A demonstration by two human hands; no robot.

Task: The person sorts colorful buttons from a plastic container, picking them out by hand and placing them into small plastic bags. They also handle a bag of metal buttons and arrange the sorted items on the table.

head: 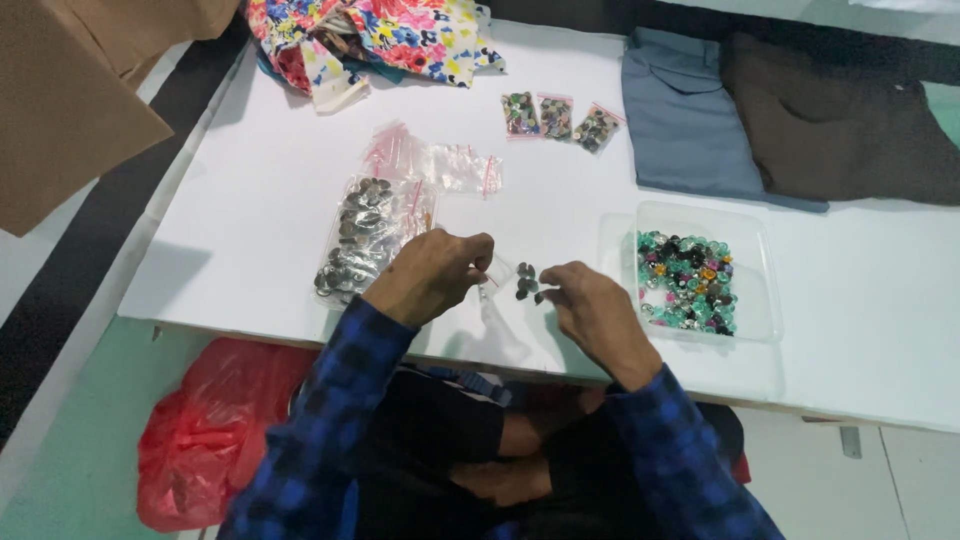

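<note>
My left hand [435, 272] pinches the mouth of a small clear zip bag [493, 275] just above the white table [260, 190]. My right hand [590, 305] holds a small dark button at its fingertips, right beside the bag. A few dark grey buttons [526, 282] lie on the table between the two hands. To the right stands a clear plastic tray [755, 285] with several mixed green, black and coloured buttons [688, 282]. Left of my hands lies a large clear bag of silver-grey buttons [365, 240].
Empty small zip bags [440, 160] lie behind the big bag. Three filled small bags [558, 120] sit further back. Folded blue-grey [680, 120] and dark brown garments [840, 120] lie at the back right, floral fabric [380, 35] at the back left. A red plastic bag [215, 430] sits under the table.
</note>
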